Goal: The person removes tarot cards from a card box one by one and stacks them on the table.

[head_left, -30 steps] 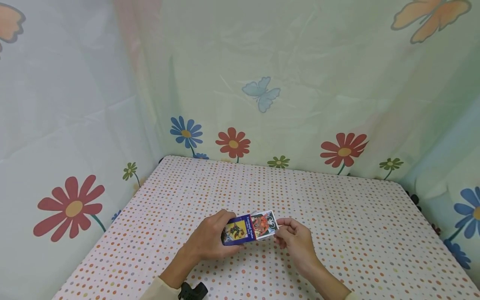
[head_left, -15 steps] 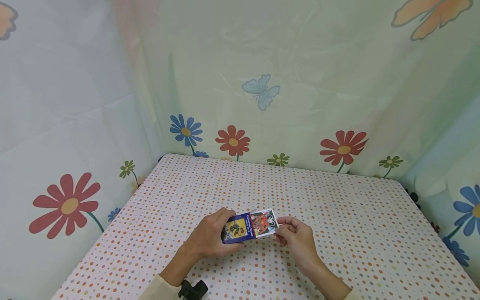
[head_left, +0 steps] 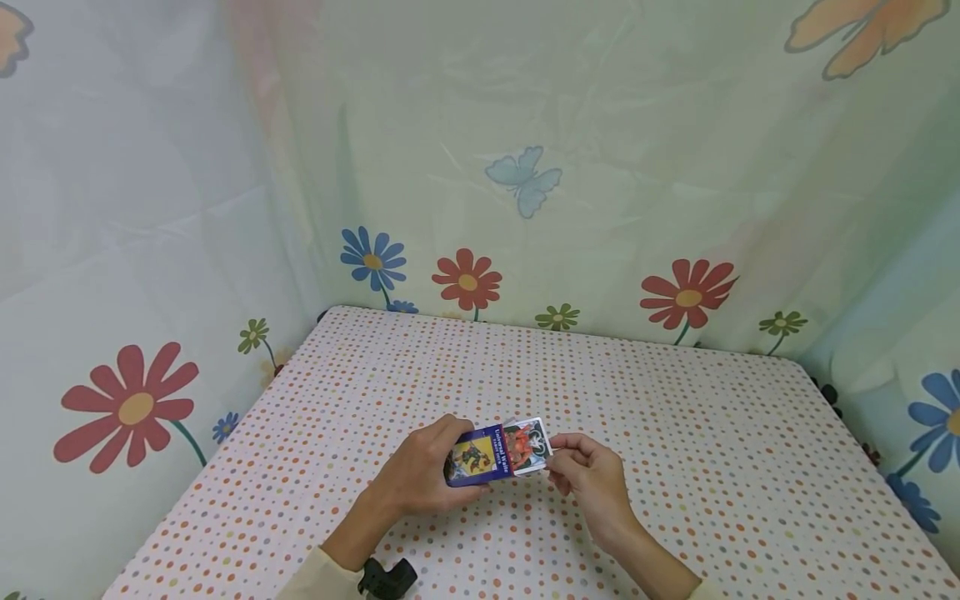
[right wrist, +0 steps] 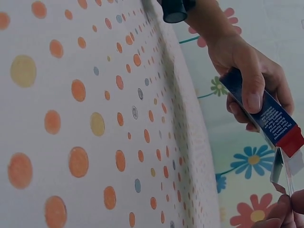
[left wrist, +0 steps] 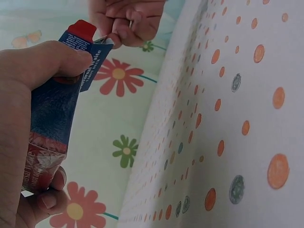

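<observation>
At the near edge, a pale sleeve [head_left: 318, 577] covers the left forearm, with a black device [head_left: 387, 578] beside that wrist. Ahead are the 2 hands. The left hand [head_left: 416, 475] grips a blue card box [head_left: 474, 460] labelled "Universal Waite", its thumb and fingers around opposite sides, holding it above the tabletop [head_left: 675, 442]. A red flap [left wrist: 81, 31] stands out at the open end. From there a white-bordered picture card [head_left: 527, 446] sticks partway out toward the right hand [head_left: 596, 487], which pinches its outer end; whether more cards lie beneath, I cannot tell. White cloth with coloured dots covers the tabletop. Beyond its far edge hangs a pale backdrop [head_left: 600, 125] printed with flowers, including 1 blue flower [head_left: 372, 261], and a light-blue butterfly [head_left: 527, 179].
</observation>
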`<state>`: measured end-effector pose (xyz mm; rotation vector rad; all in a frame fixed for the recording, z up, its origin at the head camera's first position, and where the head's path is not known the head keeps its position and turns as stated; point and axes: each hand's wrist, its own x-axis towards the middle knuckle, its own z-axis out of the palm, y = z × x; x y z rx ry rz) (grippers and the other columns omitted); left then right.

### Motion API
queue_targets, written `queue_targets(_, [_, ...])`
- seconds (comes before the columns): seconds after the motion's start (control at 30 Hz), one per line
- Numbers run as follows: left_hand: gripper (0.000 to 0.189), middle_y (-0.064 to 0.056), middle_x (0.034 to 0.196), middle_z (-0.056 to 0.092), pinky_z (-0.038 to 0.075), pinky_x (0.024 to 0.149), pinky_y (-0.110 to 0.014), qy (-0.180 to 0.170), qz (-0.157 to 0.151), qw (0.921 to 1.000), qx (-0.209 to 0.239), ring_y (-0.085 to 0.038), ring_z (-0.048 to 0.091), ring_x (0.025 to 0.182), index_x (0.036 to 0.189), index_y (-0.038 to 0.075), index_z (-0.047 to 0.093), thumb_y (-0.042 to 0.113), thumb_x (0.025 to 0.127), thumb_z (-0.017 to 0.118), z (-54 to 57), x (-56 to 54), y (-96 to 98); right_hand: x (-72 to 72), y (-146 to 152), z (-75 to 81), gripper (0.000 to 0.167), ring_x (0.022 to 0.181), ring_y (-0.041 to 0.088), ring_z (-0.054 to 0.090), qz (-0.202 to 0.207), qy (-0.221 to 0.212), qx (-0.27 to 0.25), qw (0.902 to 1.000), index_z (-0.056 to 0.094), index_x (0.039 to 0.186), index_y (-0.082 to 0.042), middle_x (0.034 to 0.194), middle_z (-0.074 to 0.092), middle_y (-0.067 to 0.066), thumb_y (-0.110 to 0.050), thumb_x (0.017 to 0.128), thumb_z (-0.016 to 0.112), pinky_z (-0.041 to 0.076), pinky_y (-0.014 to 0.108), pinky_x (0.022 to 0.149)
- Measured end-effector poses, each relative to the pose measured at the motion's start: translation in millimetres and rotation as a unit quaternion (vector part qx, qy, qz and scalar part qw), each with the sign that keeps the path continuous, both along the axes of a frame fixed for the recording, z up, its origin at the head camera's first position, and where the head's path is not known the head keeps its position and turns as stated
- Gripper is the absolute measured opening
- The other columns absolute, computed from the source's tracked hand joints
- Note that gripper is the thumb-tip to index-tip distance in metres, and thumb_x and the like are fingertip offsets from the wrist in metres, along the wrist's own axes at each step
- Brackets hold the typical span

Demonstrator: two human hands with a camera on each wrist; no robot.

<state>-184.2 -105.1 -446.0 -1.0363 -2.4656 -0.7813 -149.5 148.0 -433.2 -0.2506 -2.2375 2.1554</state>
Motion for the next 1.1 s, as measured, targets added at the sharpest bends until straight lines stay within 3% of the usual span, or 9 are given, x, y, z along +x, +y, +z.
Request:
queue_targets(0.5, [0.069, 0.009, 0.099, 0.057, 0.047, 0.066, -0.015, -0.009, -0.005, 0.9998, -0.015, 0.000, 0.052, 0.078, 0.128, 0.014, 0.056, 0.046, 0.074, 0.085, -3.1, -0.1, 0.2, 5.3, -10.5, -2.4, 0.021, 0.061, 0.014, 0.049, 0.040, -0.012, -0.055, 0.9976, 0.059, 0.104, 0.008, 0.074, 0.061, 0.011, 0.008, 0.083, 0.062, 0.039, 0.023, 0.054])
queue_targets(1.1, [0.070, 0.008, 0.100, 0.058, 0.046, 0.064, -0.015, -0.008, -0.005, 0.9999, -0.004, -0.001, 0.052, 0.077, 0.127, 0.014, 0.057, 0.046, 0.072, 0.086, -1.6, -0.1, -0.1, 3.6, -11.5, -2.4, 0.029, 0.065, 0.014, 0.053, 0.027, -0.014, -0.047, 0.9984, 0.060, 0.111, 0.007, 0.081, 0.062, 0.009, 0.006, 0.083, 0.062, 0.043, 0.023, 0.056])
